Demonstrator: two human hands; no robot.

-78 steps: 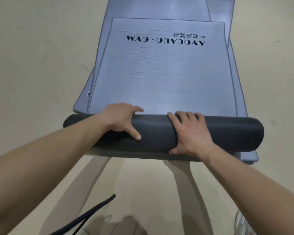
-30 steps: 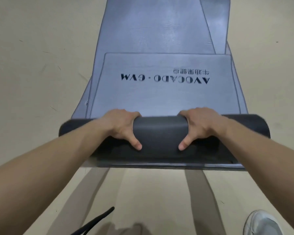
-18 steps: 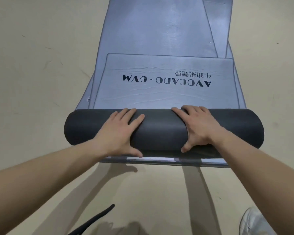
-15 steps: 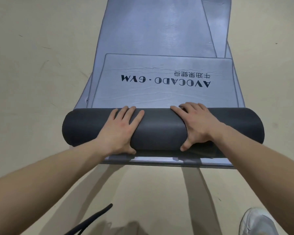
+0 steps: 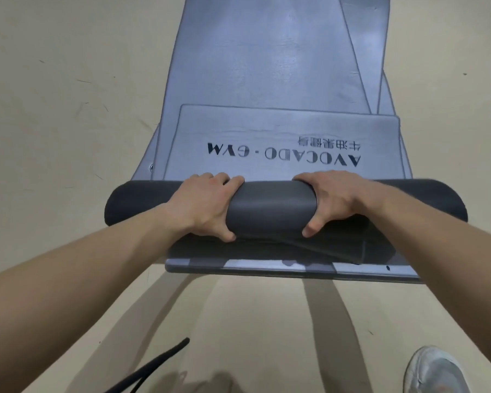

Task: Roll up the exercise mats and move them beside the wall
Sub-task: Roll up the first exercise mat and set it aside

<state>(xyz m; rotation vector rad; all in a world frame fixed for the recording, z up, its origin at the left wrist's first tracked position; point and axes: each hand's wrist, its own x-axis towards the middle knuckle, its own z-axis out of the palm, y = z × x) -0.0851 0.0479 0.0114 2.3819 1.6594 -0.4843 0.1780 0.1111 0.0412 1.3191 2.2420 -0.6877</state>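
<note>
A grey exercise mat printed "AVOCADO · GYM" [image 5: 284,129] lies on top of other grey mats, its near part wound into a dark roll [image 5: 271,211] lying crosswise. My left hand [image 5: 204,205] grips the roll left of centre, fingers curled over the far side and thumb on the near side. My right hand [image 5: 335,199] grips it right of centre in the same way. Only a short flat stretch of this mat shows beyond the roll.
Underneath, a longer grey mat [image 5: 261,52] runs away from me, and another mat's edge [image 5: 366,38] shows at the right. The floor [image 5: 68,109] is beige. A black strap [image 5: 153,364] lies near my feet, and a white shoe [image 5: 434,370] is at lower right.
Both hands have gone from lying flat on top of the roll to curling round it. The roll has advanced up the mat towards the printed lettering.
</note>
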